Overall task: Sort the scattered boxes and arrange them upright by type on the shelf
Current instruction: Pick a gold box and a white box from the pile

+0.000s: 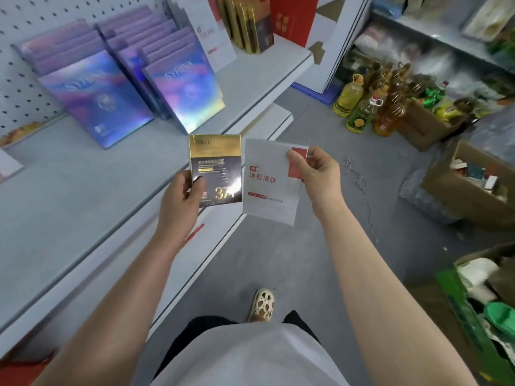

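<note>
My left hand grips a gold-and-black box by its lower left corner, held upright just off the shelf's front edge. My right hand pinches a white box with red print at its upper right corner, beside the gold one. On the grey shelf stand purple holographic boxes in leaning rows. Further back are white boxes, gold-and-black boxes and a red box, all upright.
A pegboard backs the shelf. Oil bottles stand on the grey floor to the right, with open cardboard cartons and a green crate of goods. My foot is on the aisle floor.
</note>
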Tool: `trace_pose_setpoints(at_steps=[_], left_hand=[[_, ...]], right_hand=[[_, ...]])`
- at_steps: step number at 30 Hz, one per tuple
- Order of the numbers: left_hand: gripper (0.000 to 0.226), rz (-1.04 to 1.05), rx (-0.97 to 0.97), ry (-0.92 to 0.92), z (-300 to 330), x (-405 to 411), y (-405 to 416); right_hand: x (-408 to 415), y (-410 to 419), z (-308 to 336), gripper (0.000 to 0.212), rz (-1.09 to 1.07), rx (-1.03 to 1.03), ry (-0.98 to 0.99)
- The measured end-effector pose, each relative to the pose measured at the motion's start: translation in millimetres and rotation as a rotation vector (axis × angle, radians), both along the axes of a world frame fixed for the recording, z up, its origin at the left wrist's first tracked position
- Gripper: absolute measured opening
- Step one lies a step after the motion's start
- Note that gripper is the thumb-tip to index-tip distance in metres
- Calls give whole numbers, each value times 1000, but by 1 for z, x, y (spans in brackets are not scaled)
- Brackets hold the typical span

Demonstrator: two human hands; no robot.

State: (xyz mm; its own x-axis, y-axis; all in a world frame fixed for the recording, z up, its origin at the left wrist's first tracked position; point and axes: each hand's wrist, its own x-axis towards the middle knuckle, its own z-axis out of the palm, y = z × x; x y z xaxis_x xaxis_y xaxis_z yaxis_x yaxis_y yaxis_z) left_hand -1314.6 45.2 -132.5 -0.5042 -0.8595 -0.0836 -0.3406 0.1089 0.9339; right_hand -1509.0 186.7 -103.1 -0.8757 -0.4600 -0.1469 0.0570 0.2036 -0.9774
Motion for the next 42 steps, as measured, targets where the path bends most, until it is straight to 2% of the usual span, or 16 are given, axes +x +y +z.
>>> trace_pose_setpoints(at_steps=[8, 15, 19, 23, 26, 28, 32, 37, 39, 42], left_hand=[[9, 107, -35, -34, -1, -99, -32], [14, 174, -85, -10, 0, -164, -94], [8, 171, -86, -7, 9, -191, -122], [43, 197, -75, 21, 10, -216, -143], [52, 254, -92, 30, 13, -234, -151], [50, 292, -83, 23, 13, -247, -155], [31, 400, -66, -11, 9, -274, -162], [39, 586, -46, 7, 5, -312, -154], [36, 636, -54, 12, 6, -325, -151], [22, 698, -60, 2, 7, -342, -148]], right_hand=[[-127, -59, 4, 13, 123, 14, 46], [-214, -147, 19, 9, 262, -42, 109], [-254, -202, 34, 9, 366, -30, 160], [-283, -260, 44, 12, 469, -26, 226], [-303, -305, 44, 15, 572, -7, 238], [-315, -334, 41, 20, 647, 14, 227], [-337, -389, 29, 17, 804, -14, 156], [-357, -438, 23, 26, 1011, 16, 146], [-361, -451, 22, 24, 1078, 32, 185], [-364, -470, 21, 30, 1143, 36, 378]])
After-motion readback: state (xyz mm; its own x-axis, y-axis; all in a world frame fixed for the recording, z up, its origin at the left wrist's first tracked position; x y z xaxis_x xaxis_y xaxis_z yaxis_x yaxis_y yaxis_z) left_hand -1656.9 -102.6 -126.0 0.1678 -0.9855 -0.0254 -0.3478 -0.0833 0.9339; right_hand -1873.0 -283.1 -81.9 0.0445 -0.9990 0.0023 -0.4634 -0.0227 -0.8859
